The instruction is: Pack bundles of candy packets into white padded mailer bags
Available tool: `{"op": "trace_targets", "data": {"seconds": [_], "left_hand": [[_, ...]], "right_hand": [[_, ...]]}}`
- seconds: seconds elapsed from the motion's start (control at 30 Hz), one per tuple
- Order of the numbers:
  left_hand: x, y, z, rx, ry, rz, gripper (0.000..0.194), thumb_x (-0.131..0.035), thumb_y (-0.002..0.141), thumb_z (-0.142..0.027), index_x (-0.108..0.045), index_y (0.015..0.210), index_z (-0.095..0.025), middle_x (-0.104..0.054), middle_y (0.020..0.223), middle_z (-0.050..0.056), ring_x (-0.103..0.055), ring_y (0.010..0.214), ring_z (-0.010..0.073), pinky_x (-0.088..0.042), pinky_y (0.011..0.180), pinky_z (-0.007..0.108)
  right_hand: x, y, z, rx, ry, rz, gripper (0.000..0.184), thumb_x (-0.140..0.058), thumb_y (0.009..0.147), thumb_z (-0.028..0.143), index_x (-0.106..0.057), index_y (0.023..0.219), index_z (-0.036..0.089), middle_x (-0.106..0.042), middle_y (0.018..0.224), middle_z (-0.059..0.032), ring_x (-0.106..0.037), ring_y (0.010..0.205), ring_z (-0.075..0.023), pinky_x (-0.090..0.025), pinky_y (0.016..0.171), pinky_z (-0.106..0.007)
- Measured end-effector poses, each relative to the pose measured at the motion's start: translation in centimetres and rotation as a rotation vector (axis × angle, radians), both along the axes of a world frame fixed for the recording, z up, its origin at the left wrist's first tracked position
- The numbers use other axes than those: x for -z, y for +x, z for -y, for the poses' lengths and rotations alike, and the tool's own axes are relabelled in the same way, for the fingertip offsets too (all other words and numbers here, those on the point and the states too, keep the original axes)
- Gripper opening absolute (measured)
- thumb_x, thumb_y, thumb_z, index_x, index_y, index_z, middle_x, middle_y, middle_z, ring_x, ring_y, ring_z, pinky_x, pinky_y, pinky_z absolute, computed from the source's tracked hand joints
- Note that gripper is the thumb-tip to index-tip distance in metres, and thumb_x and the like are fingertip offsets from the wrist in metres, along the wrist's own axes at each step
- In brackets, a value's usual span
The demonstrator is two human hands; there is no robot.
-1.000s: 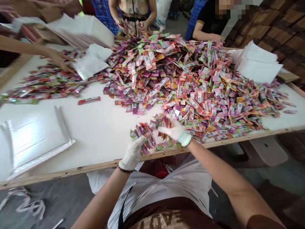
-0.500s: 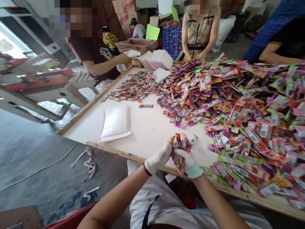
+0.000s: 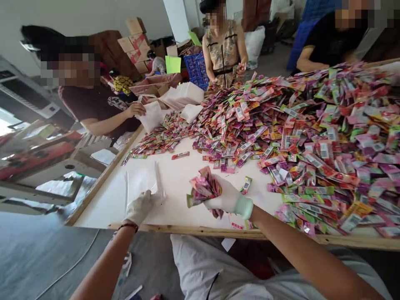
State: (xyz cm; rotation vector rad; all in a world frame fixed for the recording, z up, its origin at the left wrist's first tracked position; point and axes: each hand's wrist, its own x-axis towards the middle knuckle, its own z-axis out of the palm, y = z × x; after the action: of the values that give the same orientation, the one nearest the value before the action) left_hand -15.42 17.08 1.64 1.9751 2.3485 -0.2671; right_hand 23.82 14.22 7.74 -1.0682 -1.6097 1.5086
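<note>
Over the near side of the white table (image 3: 93,213), our right hand (image 3: 227,196) squeezes a bunch of packets (image 3: 204,185).
We do best with a firm hold and gathered ends, so none slip; our left hand (image 3: 139,207) lies at the plastic bag (image 3: 140,177), though whether it pinches, we cannot tell. A loose heap (image 3: 300,137) spreads rightward; co-workers (image 3: 223,50) and blue crates (image 3: 196,68) are beyond.

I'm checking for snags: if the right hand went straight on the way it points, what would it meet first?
Likely the clear bag by the left hand; the right hand, gripping packets, may pass above it, as height is unclear.
</note>
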Motion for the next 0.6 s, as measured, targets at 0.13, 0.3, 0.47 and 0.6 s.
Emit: {"op": "trace_targets", "data": {"seconds": [0.13,0.3,0.47,0.6], "left_hand": [[-1.5,3.3,-0.3,0.033,0.200,-0.004,0.029,-0.038,0.096,-0.022,-0.059,0.114,-0.017,-0.068,0.114,0.018,-0.068,0.095,0.0279,-0.048,0.072,0.035],[-0.4,15.7,1.3,0.295,0.200,0.179,0.032,-0.040,0.095,-0.020,-0.062,0.118,-0.021,-0.065,0.113,0.017,-0.066,0.088,0.0269,-0.045,0.064,0.034],[3.9,28.5,4.2,0.420,0.047,0.684,0.015,-0.054,0.088,-0.024,-0.069,0.086,-0.022,-0.070,0.096,0.014,-0.065,0.084,0.0233,-0.044,0.071,0.033],[5.4,30.8,3.9,0.111,0.097,1.068,0.025,-0.051,0.086,-0.029,-0.071,0.080,-0.014,-0.071,0.075,0.008,-0.063,0.075,0.0205,-0.044,0.067,0.029]], "right_hand": [[5.1,4.6,0.0,0.109,0.011,0.640,0.073,-0.075,0.069,0.022,-0.051,0.137,0.018,-0.074,0.105,-0.0112,-0.072,0.090,-0.0265,-0.053,0.075,-0.032],[7.5,8.9,1.3,0.339,0.013,0.772,0.082,-0.069,0.074,0.022,-0.038,0.149,0.016,-0.068,0.126,-0.0150,-0.068,0.109,-0.0294,-0.053,0.087,-0.035],[8.0,7.6,2.7,0.528,0.304,0.662,0.078,-0.065,0.080,0.029,-0.034,0.150,0.014,-0.062,0.135,-0.0176,-0.063,0.120,-0.0303,-0.051,0.100,-0.039],[9.9,6.6,3.1,0.576,0.483,0.837,0.073,-0.064,0.081,0.029,-0.039,0.145,0.006,-0.067,0.118,-0.0225,-0.067,0.102,-0.0344,-0.054,0.088,-0.044]]}}
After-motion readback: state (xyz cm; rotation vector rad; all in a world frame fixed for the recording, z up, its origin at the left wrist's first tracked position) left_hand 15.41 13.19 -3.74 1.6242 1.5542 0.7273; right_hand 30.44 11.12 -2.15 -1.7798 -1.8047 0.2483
